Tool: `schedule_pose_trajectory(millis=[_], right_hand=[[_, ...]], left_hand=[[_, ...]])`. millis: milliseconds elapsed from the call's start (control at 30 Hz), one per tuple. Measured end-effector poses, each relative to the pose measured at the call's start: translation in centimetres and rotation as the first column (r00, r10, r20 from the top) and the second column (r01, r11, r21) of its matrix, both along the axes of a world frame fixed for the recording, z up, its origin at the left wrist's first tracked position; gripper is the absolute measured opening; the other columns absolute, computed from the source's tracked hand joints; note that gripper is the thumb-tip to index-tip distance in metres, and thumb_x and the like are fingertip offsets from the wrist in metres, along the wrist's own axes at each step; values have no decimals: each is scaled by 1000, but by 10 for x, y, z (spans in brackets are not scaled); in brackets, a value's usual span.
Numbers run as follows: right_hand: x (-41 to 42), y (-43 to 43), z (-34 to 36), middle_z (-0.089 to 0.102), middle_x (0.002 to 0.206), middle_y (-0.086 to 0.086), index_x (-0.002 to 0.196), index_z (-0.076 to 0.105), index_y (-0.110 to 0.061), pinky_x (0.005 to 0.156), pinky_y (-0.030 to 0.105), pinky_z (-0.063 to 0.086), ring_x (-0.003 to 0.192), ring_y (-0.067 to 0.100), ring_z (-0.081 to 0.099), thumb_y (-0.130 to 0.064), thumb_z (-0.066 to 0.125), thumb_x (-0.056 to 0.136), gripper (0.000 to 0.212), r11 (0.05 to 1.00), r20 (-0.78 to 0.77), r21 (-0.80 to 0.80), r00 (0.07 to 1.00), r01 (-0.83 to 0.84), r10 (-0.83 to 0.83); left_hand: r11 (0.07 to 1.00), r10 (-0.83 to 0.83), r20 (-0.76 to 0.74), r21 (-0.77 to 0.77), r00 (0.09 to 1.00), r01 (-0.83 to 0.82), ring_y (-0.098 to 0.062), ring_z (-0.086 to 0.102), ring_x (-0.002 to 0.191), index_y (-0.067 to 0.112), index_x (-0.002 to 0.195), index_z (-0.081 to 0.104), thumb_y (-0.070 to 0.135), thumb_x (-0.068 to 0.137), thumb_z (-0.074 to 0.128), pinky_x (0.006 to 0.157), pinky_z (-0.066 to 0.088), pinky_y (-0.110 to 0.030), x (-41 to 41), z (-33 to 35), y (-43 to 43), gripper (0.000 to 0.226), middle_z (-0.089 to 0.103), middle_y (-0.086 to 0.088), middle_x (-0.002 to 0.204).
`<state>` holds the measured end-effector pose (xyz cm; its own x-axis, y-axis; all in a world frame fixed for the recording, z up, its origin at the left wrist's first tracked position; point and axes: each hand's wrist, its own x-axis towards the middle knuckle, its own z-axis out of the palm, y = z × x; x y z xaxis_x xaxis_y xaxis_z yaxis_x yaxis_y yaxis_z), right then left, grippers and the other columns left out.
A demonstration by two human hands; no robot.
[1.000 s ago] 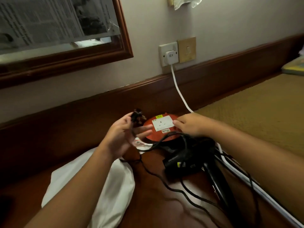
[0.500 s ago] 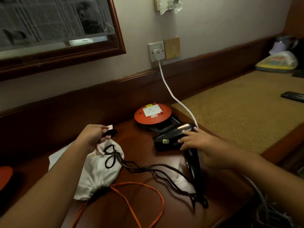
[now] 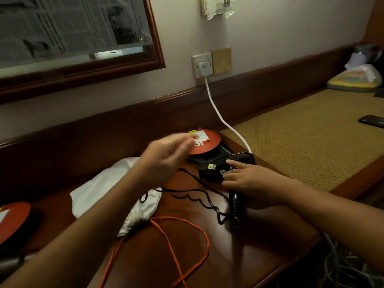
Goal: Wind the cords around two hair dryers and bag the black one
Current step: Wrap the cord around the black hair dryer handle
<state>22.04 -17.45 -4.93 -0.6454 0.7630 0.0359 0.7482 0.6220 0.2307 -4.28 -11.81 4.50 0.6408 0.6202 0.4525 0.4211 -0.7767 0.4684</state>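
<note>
The black hair dryer (image 3: 216,170) lies on the wooden desk, barrel pointing left, handle toward me. My right hand (image 3: 251,181) lies over the joint of barrel and handle, holding it, with fingers stretched along the barrel. Its black cord (image 3: 195,193) snakes loose across the desk from the handle's end to the white cloth bag (image 3: 99,190), where the cord's end rests. My left hand (image 3: 166,154), blurred, hovers above the desk between the bag and the dryer, fingers apart and holding nothing. I see no second hair dryer.
An orange cable reel (image 3: 204,142) sits behind the dryer, and another (image 3: 12,217) is at the left edge. A loose orange cable (image 3: 193,231) loops over the desk front. A white lead (image 3: 220,115) runs from the wall socket (image 3: 202,64). A woven mat (image 3: 301,142) lies to the right.
My left hand let go of the plug above the bag and swung right toward the dryer, now open. The right hand stays on the dryer. The view shifted slightly.
</note>
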Motion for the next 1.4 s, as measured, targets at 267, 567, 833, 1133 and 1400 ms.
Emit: schedule_pose_trajectory(millis=[267,567,833,1133,1400], right_hand=[[-10,-35,49,58,89,-7,103,56,-27,67,37,50,82,17,55,-23,64,67,37,973,-405,179,912,145,-61],[-1,-65,75,59,66,-7,97,57,-30,45,28,40,54,19,57,-29,62,72,26,824,-501,409,851,392,-157],[-24,-75,89,62,67,-6,96,60,-29,46,31,42,57,23,60,-29,67,68,29,809,-493,438,857,392,-149],[-44,-74,99,69,75,-7,109,56,-28,44,33,46,57,22,64,-44,65,82,33,804,-510,501,860,319,-23],[-50,-68,96,72,77,-4,122,48,-37,47,30,44,60,24,67,-47,75,74,56,804,-348,486,920,342,-181]], left_hand=[[977,-193,-119,71,974,202,-2,69,70,29,95,75,51,95,59,61,52,-20,-42,11,-45,27,73,10,76],[976,215,-223,9,951,-218,-2,47,49,21,74,71,38,92,69,50,39,-23,-141,7,-3,25,56,2,53],[965,210,-203,199,957,-170,-13,13,155,14,160,21,-5,84,58,122,13,-17,-92,8,-28,86,15,-1,166],[938,-26,397,-307,917,159,-42,58,58,17,94,64,31,104,49,52,46,-45,-12,-20,-67,23,63,-5,64],[927,31,-78,374,996,0,-18,65,73,18,103,66,43,103,40,63,52,-41,-25,10,-76,36,71,0,84]])
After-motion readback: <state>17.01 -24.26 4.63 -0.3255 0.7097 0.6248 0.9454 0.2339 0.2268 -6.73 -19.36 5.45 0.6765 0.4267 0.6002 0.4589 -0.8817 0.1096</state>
